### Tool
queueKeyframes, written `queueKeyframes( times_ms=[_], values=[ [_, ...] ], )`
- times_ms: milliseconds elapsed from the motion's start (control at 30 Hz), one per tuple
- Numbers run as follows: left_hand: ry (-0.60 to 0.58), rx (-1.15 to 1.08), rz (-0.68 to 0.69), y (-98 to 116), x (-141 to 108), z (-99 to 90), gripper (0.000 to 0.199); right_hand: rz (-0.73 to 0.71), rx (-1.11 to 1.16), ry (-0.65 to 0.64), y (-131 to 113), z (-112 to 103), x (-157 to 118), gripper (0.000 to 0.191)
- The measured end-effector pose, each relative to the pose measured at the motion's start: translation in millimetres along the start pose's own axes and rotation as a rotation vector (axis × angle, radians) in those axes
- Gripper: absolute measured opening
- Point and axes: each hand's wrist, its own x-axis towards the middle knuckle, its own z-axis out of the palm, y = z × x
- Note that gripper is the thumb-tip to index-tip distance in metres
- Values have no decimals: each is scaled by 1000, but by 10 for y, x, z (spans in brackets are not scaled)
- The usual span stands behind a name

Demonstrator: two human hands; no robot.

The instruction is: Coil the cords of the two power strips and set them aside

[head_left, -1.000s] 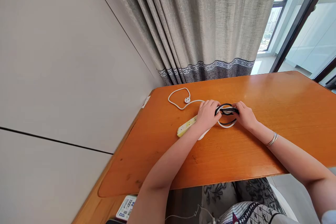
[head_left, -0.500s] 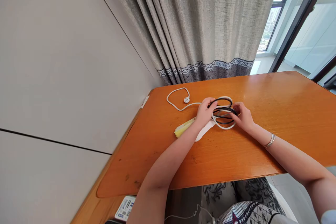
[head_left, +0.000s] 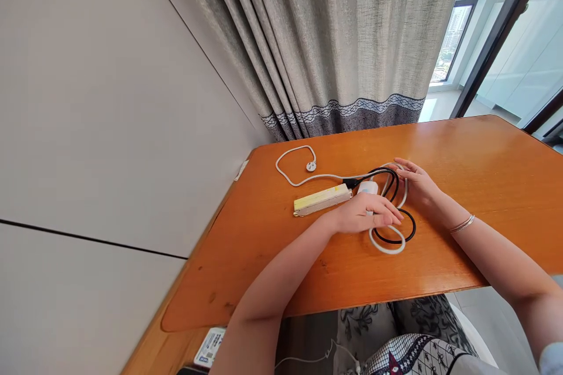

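Observation:
My left hand (head_left: 369, 212) lies over the cable coils with its fingers stretched out, covering part of them and part of a white block (head_left: 368, 188). At the far side of the loops, my right hand (head_left: 416, 180) touches the white cable (head_left: 405, 190), its fingers apart. A black cable (head_left: 414, 228) loops between and below the hands. Left of the hands sits a pale yellow and white bar-shaped box (head_left: 322, 200), a black connector (head_left: 350, 183) by its right end. The white cable runs left to a round plug (head_left: 311, 166).
The orange wooden table (head_left: 246, 246) has its near edge close to my body. A grey curtain (head_left: 352, 41) hangs behind it, and a pale panel wall (head_left: 97, 99) stands at the left. A labelled white item (head_left: 210, 347) lies below the table's near left edge.
The coils have loosened and spread toward me. My left hand has moved nearer and opened flat, uncovering the yellowish box and white block. My right hand has moved slightly up and right, and its fingers have spread.

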Motion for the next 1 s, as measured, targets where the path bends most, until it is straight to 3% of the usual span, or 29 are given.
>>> queueKeyframes(
  times_ms=[167,233,333,433,500,600,733,867,1000],
  values=[
    [526,353,-195,-337,-21,-161,27,-146,-380,53,-20,-137,68,34],
    [599,486,-357,-495,-51,-249,17,-153,-528,45,-3,-196,109,31],
    [491,647,-529,-619,-96,-322,19,-280,-786,111,22,-236,132,31],
    [443,774,-577,-627,-113,-316,23,-503,-955,207,14,-178,71,34],
    [477,815,-599,-618,-108,-301,27,-573,-1050,106,-3,-98,-2,34],
    [496,850,-624,-616,-99,-299,19,-554,-1115,-52,-15,16,-97,28],
    [406,842,-645,-563,-96,-316,15,-476,-924,-55,5,85,-129,23],
    [316,869,-772,-434,-82,-304,35,-306,-613,-65,-5,108,-112,30],
    [228,871,-902,-348,-59,-283,45,-280,-418,32,-35,130,-114,32]
  ],
)
